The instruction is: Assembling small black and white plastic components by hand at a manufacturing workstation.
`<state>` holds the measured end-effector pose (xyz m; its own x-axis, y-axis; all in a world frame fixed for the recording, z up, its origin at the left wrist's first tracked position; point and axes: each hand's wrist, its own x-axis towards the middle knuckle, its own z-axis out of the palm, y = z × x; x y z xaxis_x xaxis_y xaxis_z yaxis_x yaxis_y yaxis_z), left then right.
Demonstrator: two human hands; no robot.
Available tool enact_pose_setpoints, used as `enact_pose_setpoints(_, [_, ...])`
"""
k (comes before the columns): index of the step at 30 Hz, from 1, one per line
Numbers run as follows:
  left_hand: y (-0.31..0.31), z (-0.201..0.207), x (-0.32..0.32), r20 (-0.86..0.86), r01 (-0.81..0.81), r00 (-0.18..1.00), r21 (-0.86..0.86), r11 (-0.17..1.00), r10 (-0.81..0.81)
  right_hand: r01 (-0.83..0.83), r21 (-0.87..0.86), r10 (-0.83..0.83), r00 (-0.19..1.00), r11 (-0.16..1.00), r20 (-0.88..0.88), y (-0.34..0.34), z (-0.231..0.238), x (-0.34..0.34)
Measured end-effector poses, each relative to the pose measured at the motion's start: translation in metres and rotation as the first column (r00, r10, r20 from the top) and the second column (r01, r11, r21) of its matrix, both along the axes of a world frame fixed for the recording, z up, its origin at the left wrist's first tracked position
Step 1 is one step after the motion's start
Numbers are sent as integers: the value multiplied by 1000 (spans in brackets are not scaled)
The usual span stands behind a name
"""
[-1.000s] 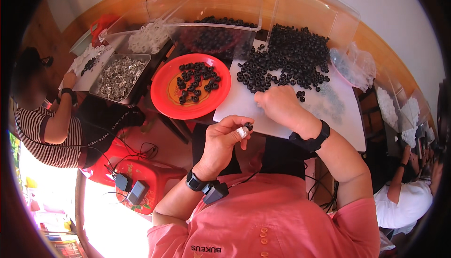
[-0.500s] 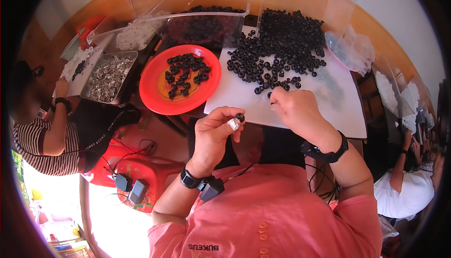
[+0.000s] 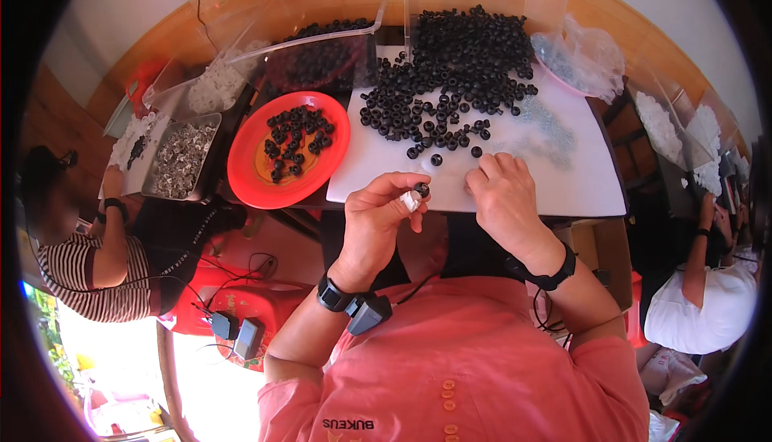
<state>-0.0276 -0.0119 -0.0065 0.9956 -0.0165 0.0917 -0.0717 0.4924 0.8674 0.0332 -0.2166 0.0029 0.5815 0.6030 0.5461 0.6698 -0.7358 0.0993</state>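
Observation:
My left hand (image 3: 376, 217) pinches a small black ring-like part (image 3: 421, 190) between thumb and forefinger. White tape (image 3: 411, 201) wraps a fingertip of that hand. To its right, my right hand (image 3: 505, 197) is over the near edge of the white board (image 3: 366, 180), fingers curled in. What those fingers hold, if anything, is hidden. Beyond both hands lies a big heap of like black parts (image 3: 466, 48), with a few loose ones nearest me. Tiny clear pieces (image 3: 547, 128) are scattered on the board's right side.
On the left stands a red plate (image 3: 245, 176) bearing several black parts. Behind it is a clear bin (image 3: 322, 60) of black parts. A metal tray (image 3: 186, 156) holds small silvery pieces. A pink bowl (image 3: 563, 84) with a plastic bag sits at right. Other people (image 3: 96, 257) work on both sides.
My right hand has come back from the loose black parts toward the board's near edge, its fingers now turned down. My left hand keeps its black part. The whole view has shifted slightly.

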Motion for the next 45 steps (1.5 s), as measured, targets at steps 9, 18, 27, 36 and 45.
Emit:
enact_pose_setpoints(9, [-15,7,6,-39,-3,999,22,1000,4,12,251,-10,1000,968,-7,-1,-13,1])
enact_pose_setpoints(18, [-21,7,15,-42,-28,999,24,999,29,-79,328,83,997,941,0,-7,-20,7])
enact_pose_setpoints(27, [-26,4,25,-13,-12,1000,51,999,13,-99,300,109,994,949,-17,-10,-15,6])
enact_pose_setpoints(36, [-27,-1,31,-79,6,997,19,1000,-4,-118,594,277,943,796,-183,-12,3,13])
enact_pose_setpoints(45, [-28,-2,33,-87,2,996,47,999,2,-32,772,488,791,635,-369,12,12,18])
